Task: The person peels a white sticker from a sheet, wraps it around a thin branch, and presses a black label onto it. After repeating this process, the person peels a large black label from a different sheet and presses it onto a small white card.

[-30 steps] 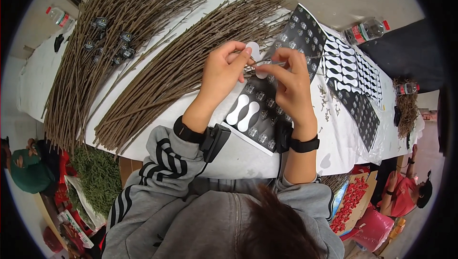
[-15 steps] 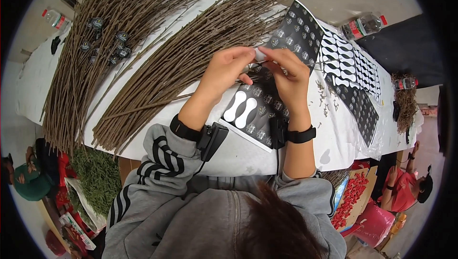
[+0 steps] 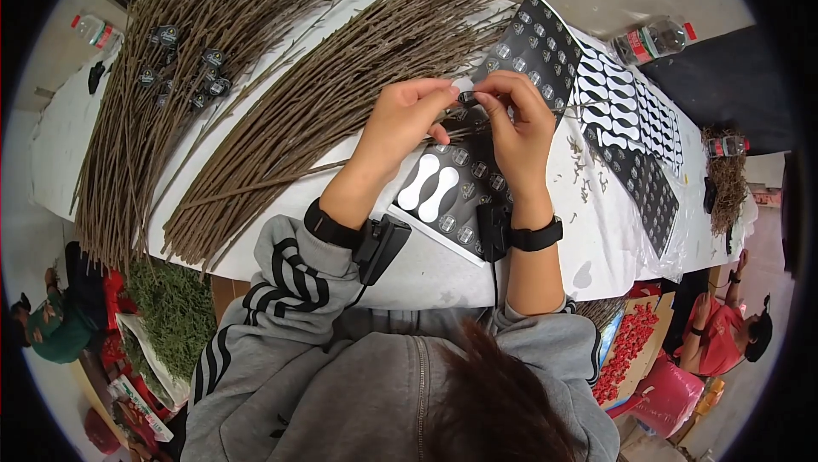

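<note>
My left hand (image 3: 399, 124) and my right hand (image 3: 521, 126) meet above a dark sheet of labels, each with thumb and forefinger pinched. Between their fingertips is a small black-and-white sticker label (image 3: 463, 86), its pale side partly showing. A thin twig seems to pass by the hands, but the fingers hide whether it is held. Beneath them lies the black label sheet (image 3: 470, 174), with two white dumbbell-shaped gaps where the backing shows. Left of my hands, a broad bundle of brown twigs (image 3: 324, 96) spreads over the white-covered table (image 3: 426, 268).
A second twig bundle (image 3: 204, 28) at the left carries several black labels (image 3: 213, 70). More label sheets (image 3: 626, 104) and a plastic bottle (image 3: 652, 42) lie at the right. Green sprigs (image 3: 175, 317) and red berries (image 3: 626, 351) stand below table level. A person in red (image 3: 720, 334) is at far right.
The right fingers have curled and drawn closer around the label, whose dark side now shows. My left hand has hardly moved. The view has shifted slightly.
</note>
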The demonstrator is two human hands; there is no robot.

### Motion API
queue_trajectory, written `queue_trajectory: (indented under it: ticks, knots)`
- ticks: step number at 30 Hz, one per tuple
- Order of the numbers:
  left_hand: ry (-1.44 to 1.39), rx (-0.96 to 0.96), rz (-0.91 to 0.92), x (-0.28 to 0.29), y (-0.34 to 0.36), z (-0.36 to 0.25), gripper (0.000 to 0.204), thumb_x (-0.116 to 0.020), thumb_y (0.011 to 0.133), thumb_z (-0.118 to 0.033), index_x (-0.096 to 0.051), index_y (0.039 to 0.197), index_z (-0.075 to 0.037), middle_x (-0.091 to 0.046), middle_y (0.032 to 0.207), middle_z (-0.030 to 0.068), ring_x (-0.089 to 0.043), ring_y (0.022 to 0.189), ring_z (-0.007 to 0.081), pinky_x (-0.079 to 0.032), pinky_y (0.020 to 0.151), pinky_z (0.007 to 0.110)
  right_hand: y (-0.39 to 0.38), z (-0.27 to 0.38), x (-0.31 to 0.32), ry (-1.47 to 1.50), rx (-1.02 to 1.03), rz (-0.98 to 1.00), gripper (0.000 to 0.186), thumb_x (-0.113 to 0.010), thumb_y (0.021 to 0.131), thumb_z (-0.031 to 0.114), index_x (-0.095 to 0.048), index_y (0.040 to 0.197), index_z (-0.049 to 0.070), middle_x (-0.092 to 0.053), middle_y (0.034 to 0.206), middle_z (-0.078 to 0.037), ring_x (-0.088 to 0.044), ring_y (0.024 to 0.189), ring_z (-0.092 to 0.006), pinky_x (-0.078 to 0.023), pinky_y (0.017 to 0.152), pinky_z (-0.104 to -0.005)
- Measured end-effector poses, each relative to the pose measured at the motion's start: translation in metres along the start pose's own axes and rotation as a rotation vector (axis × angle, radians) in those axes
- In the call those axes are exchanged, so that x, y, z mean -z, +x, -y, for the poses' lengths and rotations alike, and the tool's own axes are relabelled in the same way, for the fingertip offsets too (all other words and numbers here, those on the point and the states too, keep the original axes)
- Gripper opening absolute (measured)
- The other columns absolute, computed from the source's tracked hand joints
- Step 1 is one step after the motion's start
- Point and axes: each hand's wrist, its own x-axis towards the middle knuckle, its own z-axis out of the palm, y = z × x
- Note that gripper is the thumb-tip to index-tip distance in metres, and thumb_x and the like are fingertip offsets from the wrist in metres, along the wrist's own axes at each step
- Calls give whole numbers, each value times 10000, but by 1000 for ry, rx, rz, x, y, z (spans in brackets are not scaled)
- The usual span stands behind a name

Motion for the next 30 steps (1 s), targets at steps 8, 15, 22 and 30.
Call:
queue_trajectory:
  ticks: [8, 15, 22, 30]
  knots:
    - [-45, -44, -24, -4, -3, -2, 289, -581, 921, -165, -637, 1055, 85, -643, 928, 99, -594, 769, 123, -487, 543, 253, -3, -4, -2, -2, -34, -28, 77, -653, 817, -65, -654, 886, -32, -646, 899, -59, -578, 766, -97, -444, 653, -207]
    - [-81, 17, -57, -6, -7, -10, 313, -567, 933, -214, -641, 1037, 72, -661, 969, 135, -599, 776, 132, -484, 555, 254, -3, -2, -2, -32, -53, -40, 73, -668, 807, -59, -674, 873, -28, -655, 877, -47, -576, 740, -83, -430, 626, -196]
    - [-73, 17, -53, -6, -7, -9, 346, -560, 942, -257, -642, 1034, 66, -666, 1001, 164, -598, 767, 135, -483, 563, 252, -4, -3, -3, -17, -60, -51, 79, -671, 805, -59, -681, 875, -23, -658, 879, -46, -576, 739, -82, -432, 626, -195]
    - [15, 38, -21, -3, -3, -4, 359, -523, 927, -339, -645, 1118, -60, -682, 973, 20, -580, 621, 64, -304, 504, 172, -3, -4, -3, -22, -65, -54, 75, -672, 811, -54, -685, 878, -22, -660, 879, -47, -578, 735, -79, -434, 621, -192]
